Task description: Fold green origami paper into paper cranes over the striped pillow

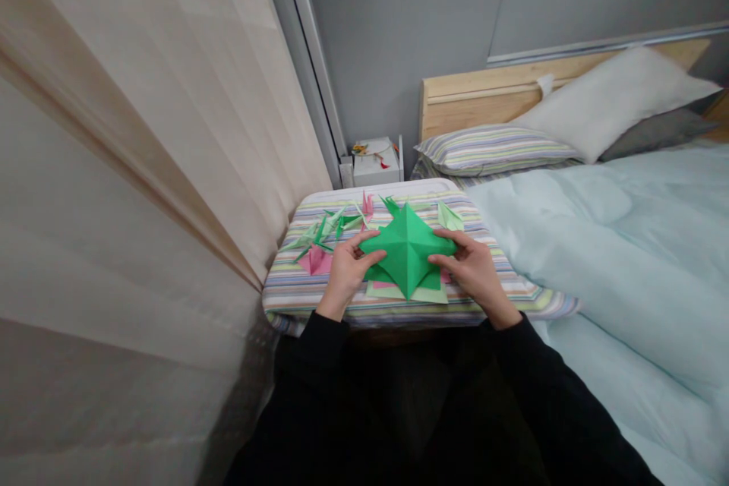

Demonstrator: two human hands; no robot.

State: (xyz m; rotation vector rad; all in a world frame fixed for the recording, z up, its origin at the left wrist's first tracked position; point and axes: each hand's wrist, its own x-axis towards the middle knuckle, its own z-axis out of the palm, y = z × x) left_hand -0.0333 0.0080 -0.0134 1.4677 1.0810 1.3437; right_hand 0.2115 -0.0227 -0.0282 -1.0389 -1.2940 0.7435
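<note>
A folded sheet of bright green origami paper, with raised creases meeting at a central point, is held between my left hand and my right hand. Each hand pinches one side of the model. Beneath it lies a pale green paper sheet. To the left of my left hand are several folded green paper cranes and a pink origami piece. A light green paper piece lies beyond my right hand.
The papers rest on a striped cushion at the foot of a bed with a pale blue duvet. A beige curtain fills the left side. Pillows and a small white box stand beyond.
</note>
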